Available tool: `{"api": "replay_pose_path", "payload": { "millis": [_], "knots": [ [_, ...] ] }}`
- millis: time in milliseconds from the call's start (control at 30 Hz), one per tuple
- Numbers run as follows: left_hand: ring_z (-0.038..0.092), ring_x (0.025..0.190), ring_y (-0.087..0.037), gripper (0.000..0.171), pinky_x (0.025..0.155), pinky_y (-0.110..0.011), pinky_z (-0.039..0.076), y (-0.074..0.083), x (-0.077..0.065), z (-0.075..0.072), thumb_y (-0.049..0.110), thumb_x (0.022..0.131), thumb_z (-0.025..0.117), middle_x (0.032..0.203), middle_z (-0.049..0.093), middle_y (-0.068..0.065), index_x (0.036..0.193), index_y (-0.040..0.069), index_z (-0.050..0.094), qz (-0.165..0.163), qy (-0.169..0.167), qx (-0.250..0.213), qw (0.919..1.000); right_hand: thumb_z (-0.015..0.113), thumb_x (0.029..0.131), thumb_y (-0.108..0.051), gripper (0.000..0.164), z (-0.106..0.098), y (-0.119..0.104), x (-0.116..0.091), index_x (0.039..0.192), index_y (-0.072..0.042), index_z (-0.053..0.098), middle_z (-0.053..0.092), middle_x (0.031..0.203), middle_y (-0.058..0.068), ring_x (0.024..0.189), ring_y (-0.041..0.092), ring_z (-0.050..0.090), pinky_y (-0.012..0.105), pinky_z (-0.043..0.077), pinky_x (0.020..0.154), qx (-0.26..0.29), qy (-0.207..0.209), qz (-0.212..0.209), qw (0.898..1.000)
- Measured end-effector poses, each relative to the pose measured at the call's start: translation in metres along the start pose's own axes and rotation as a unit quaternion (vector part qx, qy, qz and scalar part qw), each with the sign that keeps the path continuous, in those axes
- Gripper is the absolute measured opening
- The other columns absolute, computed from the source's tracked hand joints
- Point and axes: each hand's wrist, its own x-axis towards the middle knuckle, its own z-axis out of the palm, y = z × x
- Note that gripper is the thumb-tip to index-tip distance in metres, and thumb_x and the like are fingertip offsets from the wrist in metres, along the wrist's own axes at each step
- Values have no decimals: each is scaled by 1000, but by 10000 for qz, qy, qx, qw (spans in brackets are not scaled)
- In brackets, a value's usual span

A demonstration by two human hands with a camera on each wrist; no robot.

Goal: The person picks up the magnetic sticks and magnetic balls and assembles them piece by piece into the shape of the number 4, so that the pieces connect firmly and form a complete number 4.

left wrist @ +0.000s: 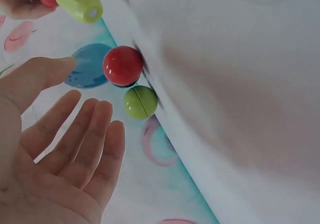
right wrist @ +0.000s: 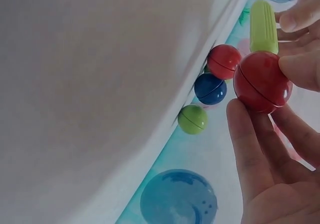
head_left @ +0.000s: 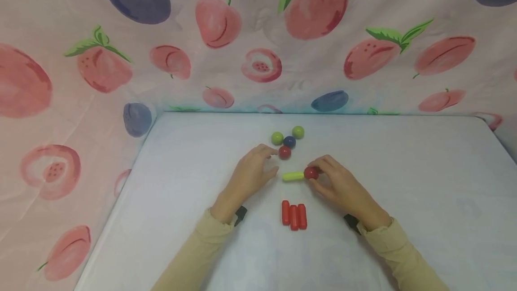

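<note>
Between thumb and fingertips, my right hand [head_left: 341, 187] pinches a red ball [head_left: 311, 173]. A yellow-green ribbed rod [head_left: 292, 176] extends leftward from that ball, its end touching it; the same rod [right wrist: 263, 26] stands against the ball in the right wrist view. My left hand [head_left: 250, 172] holds nothing, its thumb and fingers spread apart left of the rod's free end. Its fingertips are close to a second red ball [head_left: 284, 152] on the table; the left wrist view shows a gap between them and this red ball [left wrist: 123, 65].
Behind the second red ball sit a dark blue ball [head_left: 289, 142] and two green balls, one left [head_left: 277, 138] and one right [head_left: 298, 132]. Three red rods [head_left: 294, 217] lie side by side nearer the front. A fruit-patterned cloth [head_left: 258, 26] rises behind the white table [head_left: 194, 156].
</note>
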Motion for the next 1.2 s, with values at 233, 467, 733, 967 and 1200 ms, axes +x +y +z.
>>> {"api": "replay_pose_path", "payload": {
  "millis": [233, 467, 733, 967, 1200],
  "knots": [
    [62, 111, -18, 42, 96, -32, 53, 2, 12, -1, 21, 89, 76, 122, 65, -4, 127, 11, 64, 99, 0, -44, 9999, 80, 82, -9, 38, -1, 1, -1, 115, -11, 61, 61, 109, 0, 97, 15, 67, 35, 58, 87, -44, -41, 37, 10000],
    [63, 108, -20, 39, 94, -33, 53, 1, 22, 2, 16, 87, 77, 116, 67, -6, 124, 10, 66, 60, -13, -185, 9998, 80, 82, -8, 37, 0, 1, -1, 114, -9, 61, 61, 108, 2, 96, 17, 66, 37, 58, 86, -29, -104, 172, 9998],
    [63, 105, -18, 36, 93, -31, 54, 0, 30, 3, 18, 88, 76, 113, 67, -4, 123, 11, 67, -301, -177, -251, 9991, 79, 83, -9, 35, 1, 2, -1, 113, -7, 62, 62, 107, 3, 95, 17, 66, 37, 59, 86, -32, -250, 329, 9991],
    [61, 104, -17, 37, 94, -30, 54, -3, 36, 9, 21, 89, 76, 114, 66, -4, 123, 11, 66, -480, -284, -299, 9980, 79, 84, -10, 35, 1, 2, -1, 114, -8, 62, 62, 107, 3, 95, 17, 66, 37, 59, 86, -94, -332, 441, 9984],
    [61, 105, -17, 37, 95, -31, 53, -4, 42, 13, 21, 89, 76, 114, 67, -4, 124, 10, 67, -459, -350, -247, 9980, 78, 84, -10, 33, 1, 3, -1, 113, -7, 63, 62, 107, 3, 95, 17, 66, 37, 58, 86, -140, -333, 443, 9984]
  ]
}}
